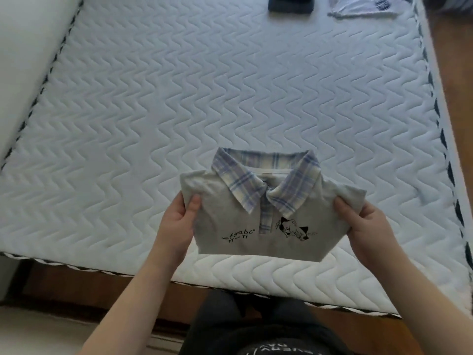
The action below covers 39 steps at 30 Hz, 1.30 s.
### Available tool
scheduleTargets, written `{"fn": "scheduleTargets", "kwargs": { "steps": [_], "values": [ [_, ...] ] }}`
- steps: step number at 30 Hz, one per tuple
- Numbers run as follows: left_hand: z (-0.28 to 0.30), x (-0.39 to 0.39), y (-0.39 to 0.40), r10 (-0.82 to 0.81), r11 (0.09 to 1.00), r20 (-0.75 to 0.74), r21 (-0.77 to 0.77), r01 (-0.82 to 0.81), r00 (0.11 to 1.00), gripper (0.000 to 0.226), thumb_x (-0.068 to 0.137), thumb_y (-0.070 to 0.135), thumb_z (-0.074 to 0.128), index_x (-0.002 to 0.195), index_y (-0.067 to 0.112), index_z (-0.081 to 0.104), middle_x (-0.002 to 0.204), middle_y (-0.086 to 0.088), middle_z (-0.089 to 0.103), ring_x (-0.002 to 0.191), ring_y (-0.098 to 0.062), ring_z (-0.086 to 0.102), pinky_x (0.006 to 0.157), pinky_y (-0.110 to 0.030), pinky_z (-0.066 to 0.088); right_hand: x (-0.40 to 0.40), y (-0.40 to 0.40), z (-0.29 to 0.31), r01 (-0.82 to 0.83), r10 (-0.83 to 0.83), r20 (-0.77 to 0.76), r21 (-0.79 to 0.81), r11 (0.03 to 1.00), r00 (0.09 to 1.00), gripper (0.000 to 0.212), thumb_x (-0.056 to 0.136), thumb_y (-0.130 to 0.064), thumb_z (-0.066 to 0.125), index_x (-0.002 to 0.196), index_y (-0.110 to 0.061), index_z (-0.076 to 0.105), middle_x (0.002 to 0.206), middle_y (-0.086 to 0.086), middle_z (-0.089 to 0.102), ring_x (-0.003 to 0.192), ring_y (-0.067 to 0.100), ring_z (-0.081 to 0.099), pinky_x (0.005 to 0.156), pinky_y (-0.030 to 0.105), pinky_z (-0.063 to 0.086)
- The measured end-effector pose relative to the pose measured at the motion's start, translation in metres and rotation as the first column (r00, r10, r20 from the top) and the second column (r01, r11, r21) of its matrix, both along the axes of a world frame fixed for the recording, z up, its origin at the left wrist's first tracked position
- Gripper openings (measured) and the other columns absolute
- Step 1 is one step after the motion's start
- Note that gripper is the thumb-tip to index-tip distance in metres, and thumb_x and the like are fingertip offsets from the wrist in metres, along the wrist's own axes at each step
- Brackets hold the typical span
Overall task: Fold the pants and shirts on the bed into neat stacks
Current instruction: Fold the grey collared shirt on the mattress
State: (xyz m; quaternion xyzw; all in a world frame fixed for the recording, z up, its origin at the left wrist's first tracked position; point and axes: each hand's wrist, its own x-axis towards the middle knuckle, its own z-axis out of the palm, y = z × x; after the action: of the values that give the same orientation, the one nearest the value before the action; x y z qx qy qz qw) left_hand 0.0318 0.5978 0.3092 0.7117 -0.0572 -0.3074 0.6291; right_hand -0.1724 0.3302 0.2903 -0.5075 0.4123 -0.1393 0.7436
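Mattress: white, quilted in a wavy pattern, fills most of the frame; a dark-and-white braided trim runs along its left, right and lower edges.
Floor: brown wood, seen below the mattress edge and down the right side of the frame.
Folded polo shirt: lower centre of the frame, grey with a blue-and-cream plaid collar and placket, a black cartoon print and small lettering on the chest; held between both hands over the near part of the mattress.
Left hand: grips the shirt's left edge, thumb on top of the cloth, fingers curled beneath.
Right hand: grips the shirt's right edge the same way.
White printed garment: upper right, lying flat, cut by the frame.
Dark folded garment: top centre, just left of the white one.
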Motion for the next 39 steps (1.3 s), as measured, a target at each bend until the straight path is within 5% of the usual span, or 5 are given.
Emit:
{"fn": "scheduleTargets", "kwargs": {
  "steps": [8,16,27,33,39],
  "values": [
    [0.024,0.0,-0.015,-0.203,0.979,-0.036,-0.006,0.203,0.979,0.023,0.09,0.049,0.059,0.109,0.042,0.069,0.114,0.007,0.071,0.104,-0.011,0.068,0.085,-0.033,0.052,-0.064,0.035,0.043,0.27,-0.27,0.008,-0.037,0.962,0.963,0.026,0.075,-0.029,0.073,0.101,-0.023,0.072,0.105,0.008,0.074,0.095,0.023,0.071,0.073,0.03,0.059],
    [0.024,0.003,-0.025,-0.474,0.879,-0.071,-0.086,0.468,0.877,0.014,0.091,0.037,0.064,0.103,0.036,0.071,0.107,0.0,0.074,0.099,-0.016,0.07,0.073,-0.019,0.055,-0.098,0.099,0.065,0.466,-0.466,0.01,-0.052,0.883,0.885,0.034,0.075,-0.019,0.071,0.107,-0.011,0.066,0.103,0.012,0.073,0.089,0.023,0.072,0.068,0.029,0.06],
    [0.041,-0.01,-0.078,-0.754,0.654,-0.023,-0.117,0.747,0.656,0.015,0.087,0.035,0.064,0.096,0.028,0.074,0.097,-0.005,0.076,0.085,-0.018,0.073,0.06,-0.021,0.054,-0.143,0.159,0.083,0.777,-0.773,0.083,-0.065,0.626,0.629,0.042,0.064,-0.038,0.084,0.103,-0.021,0.076,0.108,0.012,0.073,0.097,0.027,0.072,0.071,0.028,0.058],
    [0.055,-0.061,-0.142,-0.876,0.478,0.004,-0.125,0.869,0.482,0.017,0.086,0.039,0.069,0.1,0.029,0.073,0.102,-0.005,0.075,0.092,-0.021,0.072,0.065,-0.025,0.055,-0.195,0.157,0.091,0.866,-0.857,0.139,-0.143,0.479,0.497,0.063,0.05,-0.054,0.092,0.102,-0.022,0.076,0.106,0.01,0.074,0.094,0.025,0.073,0.07,0.026,0.057],
    [0.056,-0.135,-0.2,-0.92,0.39,0.004,-0.107,0.915,0.393,0.019,0.087,0.036,0.063,0.101,0.029,0.073,0.104,-0.005,0.075,0.094,-0.021,0.072,0.067,-0.025,0.057,-0.263,0.123,0.083,0.84,-0.849,0.102,-0.243,0.485,0.519,0.058,0.058,-0.062,0.085,0.104,-0.029,0.074,0.104,0.003,0.075,0.094,0.022,0.072,0.073,0.027,0.057]
  ]
}}
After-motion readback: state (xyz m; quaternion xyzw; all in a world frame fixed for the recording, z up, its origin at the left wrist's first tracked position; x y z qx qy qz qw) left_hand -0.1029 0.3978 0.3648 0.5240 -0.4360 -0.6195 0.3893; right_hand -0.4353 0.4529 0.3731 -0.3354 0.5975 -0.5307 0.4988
